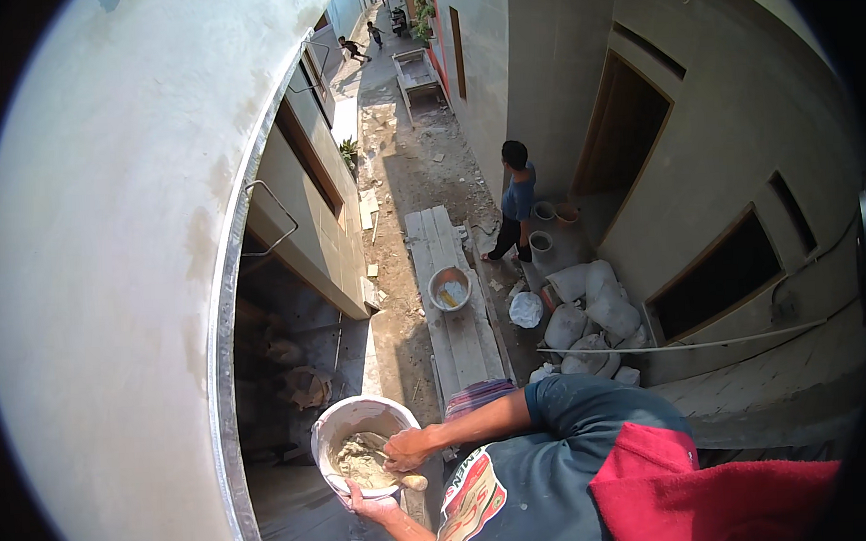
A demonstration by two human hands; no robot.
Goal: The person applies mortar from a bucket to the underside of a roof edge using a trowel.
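Note:
A whitish bucket (322, 462) with grey-beige wet mortar (363, 461) inside is tipped toward me at the lower middle. Fingers of my left hand (374, 506) are closed on its near rim. From the right, my right hand (411, 449) reaches over the rim, its fingers curled down at the mortar; what they hold, if anything, is hidden. Just below that hand, a rounded wooden handle (415, 482) sticks out across the rim; the rest of the tool is hidden. My teal sleeve and a red towel (689, 495) fill the lower right.
Below lies a plank platform (445, 351) bearing a basin (450, 289). White sacks (601, 303), a white-topped bucket (526, 310) and other buckets (541, 241) stand right of it. A person (517, 201) stands in the alley. A metal-edged wall (229, 306) rises close on my left.

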